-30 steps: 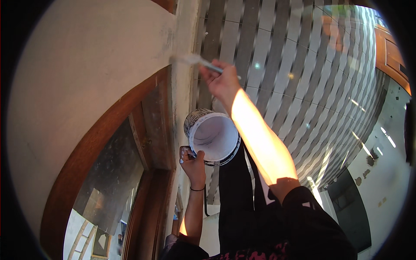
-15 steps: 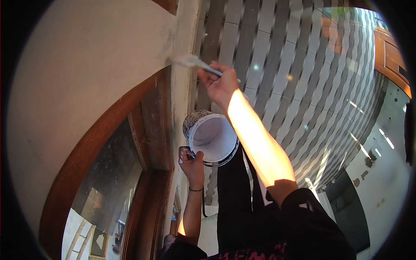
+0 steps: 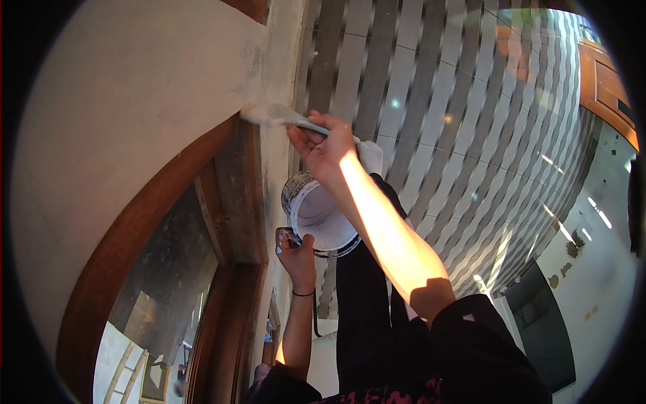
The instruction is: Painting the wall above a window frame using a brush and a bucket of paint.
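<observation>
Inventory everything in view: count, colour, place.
paintbrush: 1, pale, grey handle, right hand
bucket: 1, whitish, dark streaks, left hand
near wall: 1, beige, left
wooden frame: 1, brown, lower left
glass: 1, dark, inside frame
ladder: 1, pale, in glass
tiled floor: 1, grey stripes, centre right
panelled door: 1, brown, upper right
dark panel: 1, grey, lower right
far wall: 1, pale, right
unclear object: 1, whitish, beside right hand
wristband: 1, black, lower centre
trousers: 1 pair, black, lower centre
left hand: 1, black sleeve, on bucket
right hand: 1, black sleeve, on paintbrush
</observation>
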`<state>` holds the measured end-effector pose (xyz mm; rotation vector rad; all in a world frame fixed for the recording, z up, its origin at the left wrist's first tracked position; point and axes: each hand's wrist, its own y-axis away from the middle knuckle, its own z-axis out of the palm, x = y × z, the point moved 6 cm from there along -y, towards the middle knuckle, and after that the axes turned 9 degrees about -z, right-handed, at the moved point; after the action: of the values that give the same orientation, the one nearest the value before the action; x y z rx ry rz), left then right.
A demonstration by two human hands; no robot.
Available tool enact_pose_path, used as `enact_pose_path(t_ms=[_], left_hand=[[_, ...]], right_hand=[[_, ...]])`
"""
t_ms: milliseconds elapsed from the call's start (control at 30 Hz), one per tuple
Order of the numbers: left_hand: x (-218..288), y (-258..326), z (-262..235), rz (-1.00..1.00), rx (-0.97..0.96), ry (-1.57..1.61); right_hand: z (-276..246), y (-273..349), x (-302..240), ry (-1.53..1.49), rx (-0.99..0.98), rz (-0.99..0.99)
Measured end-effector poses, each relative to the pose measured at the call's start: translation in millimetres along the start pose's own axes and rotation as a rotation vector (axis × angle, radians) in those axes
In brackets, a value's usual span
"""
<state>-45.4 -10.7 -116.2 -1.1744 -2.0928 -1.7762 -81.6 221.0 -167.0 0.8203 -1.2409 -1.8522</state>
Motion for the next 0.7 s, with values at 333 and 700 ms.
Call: enact_pose_path(t_ms=[333,700], left_hand=[[4,7,7,-0.023,0.019,-0.037],[-9,3,-11,0.015,0.035,-0.061]], right_hand=[[-22,-47,-22,-0.003,-0.083,-0.156],[34,-59,-25,0.63,-0.599,-0.469]])
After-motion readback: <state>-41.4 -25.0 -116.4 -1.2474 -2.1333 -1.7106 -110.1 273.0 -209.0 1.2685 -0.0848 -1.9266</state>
